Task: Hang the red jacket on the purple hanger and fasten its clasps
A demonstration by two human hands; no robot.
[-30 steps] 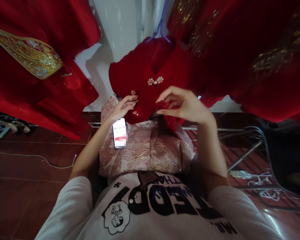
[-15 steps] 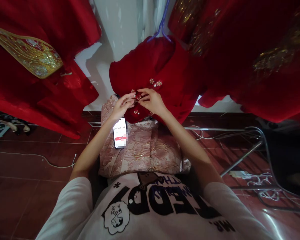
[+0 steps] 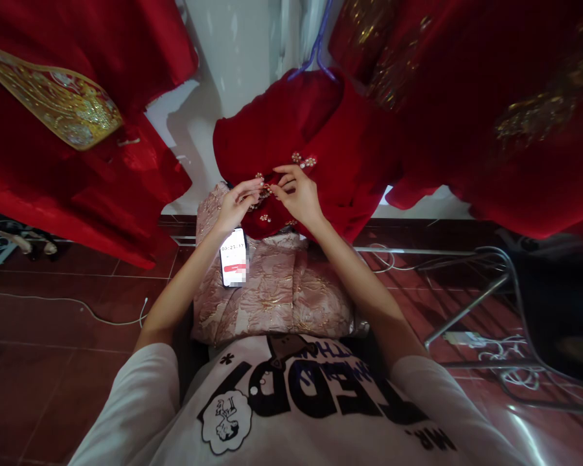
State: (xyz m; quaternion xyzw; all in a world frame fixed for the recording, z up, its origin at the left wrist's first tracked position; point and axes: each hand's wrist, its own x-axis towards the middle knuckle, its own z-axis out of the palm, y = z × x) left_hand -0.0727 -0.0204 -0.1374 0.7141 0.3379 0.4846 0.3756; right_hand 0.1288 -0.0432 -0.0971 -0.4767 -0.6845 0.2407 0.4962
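Note:
A dark red garment (image 3: 257,139) on a purple hanger (image 3: 315,55) hangs before me, its lower part over my lap. Small pearl-like flower ornaments (image 3: 310,162) dot its cloth. At its lower left, my left hand (image 3: 238,204) has its thumb and fingertips closed by a cluster of these ornaments. My right hand (image 3: 298,197) pinches just beside it, forefinger and thumb drawn together. Between the two sets of fingertips a thin reddish strand seems to show; exactly what each hand grips is too small to make out.
Shiny pink brocade cloth (image 3: 272,285) covers my lap, with a lit phone (image 3: 233,259) running a timer on it. Red garments with gold embroidery (image 3: 78,110) hang on both sides. A metal-framed chair (image 3: 515,285) and white cables (image 3: 510,356) are at right.
My right hand has turned slightly, its fingers now bent into a pinch near the left fingertips. My left hand stays almost in place at the ornaments.

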